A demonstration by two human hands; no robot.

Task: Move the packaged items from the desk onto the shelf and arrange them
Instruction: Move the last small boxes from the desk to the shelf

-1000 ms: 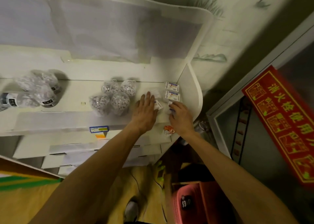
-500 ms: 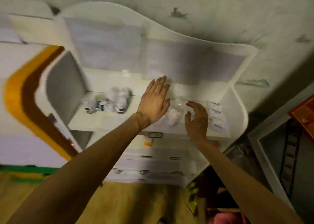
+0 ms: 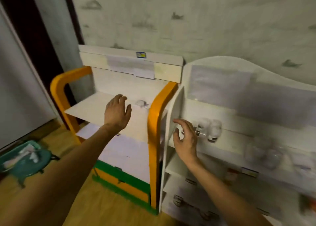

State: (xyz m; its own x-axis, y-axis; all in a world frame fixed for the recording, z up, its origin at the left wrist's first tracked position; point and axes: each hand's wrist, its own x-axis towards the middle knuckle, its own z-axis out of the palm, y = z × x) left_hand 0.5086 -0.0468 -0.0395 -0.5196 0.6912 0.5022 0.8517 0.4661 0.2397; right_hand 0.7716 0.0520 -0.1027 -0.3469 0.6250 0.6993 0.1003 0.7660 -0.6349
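Note:
My left hand (image 3: pixel 118 112) hovers open and empty over the white top of the orange-framed desk (image 3: pixel 89 110). One small clear packaged item (image 3: pixel 141 103) lies on that top, just right of my fingers. My right hand (image 3: pixel 185 140) is open, fingers spread, in front of the left end of the white shelf (image 3: pixel 236 143). Behind it on the shelf stand clear-wrapped packages (image 3: pixel 209 129) with dark labels. More clear bags (image 3: pixel 263 154) lie further right, blurred.
The desk has an orange side rail (image 3: pixel 154 123) between it and the shelf's white side panel (image 3: pixel 176 109). A teal basket (image 3: pixel 24 159) sits on the wooden floor at the left. Drawers with handles (image 3: pixel 189 203) sit under the shelf. A papered wall stands behind.
The view has swung left from the shelf to the desk. My left hand moved off the shelf to above the desk top. My right hand left the packages and hangs open by the shelf's left end.

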